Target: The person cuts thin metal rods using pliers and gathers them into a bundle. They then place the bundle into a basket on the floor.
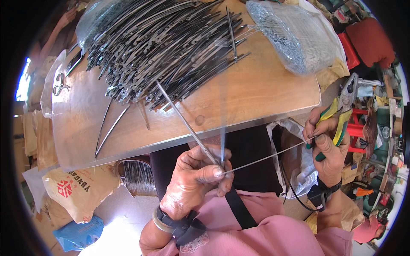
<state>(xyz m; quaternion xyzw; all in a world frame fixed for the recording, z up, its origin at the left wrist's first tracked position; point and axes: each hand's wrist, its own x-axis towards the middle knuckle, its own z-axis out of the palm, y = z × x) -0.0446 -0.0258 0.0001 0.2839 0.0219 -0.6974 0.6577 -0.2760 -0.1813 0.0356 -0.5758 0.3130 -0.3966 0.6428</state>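
My left hand is closed on the lower ends of two slim metal rods that spread upward in a V over the table edge. One rod is blurred. From its thumb and fingertips a thin wire runs across my lap, rising to the right. My right hand pinches that wire's other end between thumb and finger. The same hand holds pliers with yellow-green handles in its palm, jaws pointing up. Beyond the rods lies a big pile of dark, narrow metal strips on the wooden table.
A clear plastic bag of thin shiny wires lies at the table's far right. Scissors rest near its left edge. Below stand a container of wires and a tan sack. Another person's arm shows at far left.
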